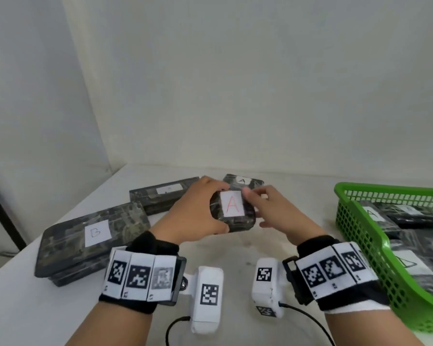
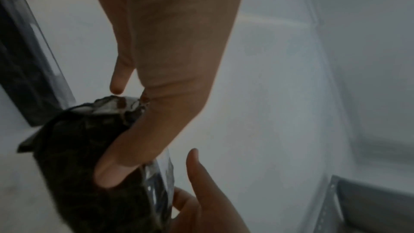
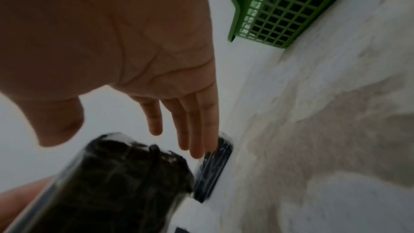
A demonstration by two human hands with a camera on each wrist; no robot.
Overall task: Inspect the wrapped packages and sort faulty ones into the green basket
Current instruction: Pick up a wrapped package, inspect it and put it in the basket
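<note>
My left hand [image 1: 206,208] grips a small dark wrapped package [image 1: 231,208] with a white label bearing a red "A", held just above the table, thumb at its near edge and fingers over its far edge. The same package [image 2: 85,157] fills the lower left of the left wrist view. My right hand [image 1: 260,208] is at the package's right side with fingers [image 3: 197,130] straight; its thumb is close to the label's top corner, and I cannot tell if it touches. The green basket [image 1: 348,196] stands at the right and holds several wrapped packages.
A large wrapped package labelled "B" [image 1: 93,236] lies at the left, a long one [image 1: 165,193] behind it, and another "A" package [image 1: 243,181] beyond my hands. The table edge runs along the left; the wall is close behind.
</note>
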